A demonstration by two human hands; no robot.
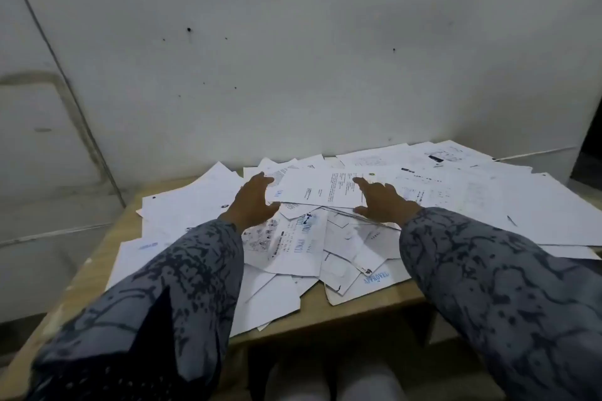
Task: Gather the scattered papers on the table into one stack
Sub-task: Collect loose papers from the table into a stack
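Several white printed papers [472, 198] lie scattered and overlapping across most of the wooden table [365, 304]. A typed sheet [321, 190] lies on top in the middle. My left hand [254, 202] hovers at that sheet's left edge, fingers spread, thumb near its lower corner. At the sheet's right part, my right hand [382, 202] rests with fingers spread, index finger stretched forward and thumb touching the papers below. Neither hand holds anything. Both forearms wear grey patterned sleeves. Stamped sheets [303, 242] lie between my wrists.
A white wall [293, 58] rises right behind the table. The table's left edge [107, 244] and front edge show bare wood. Some papers overhang the front and right edges. Below the table front, pale knees [335, 381] are visible.
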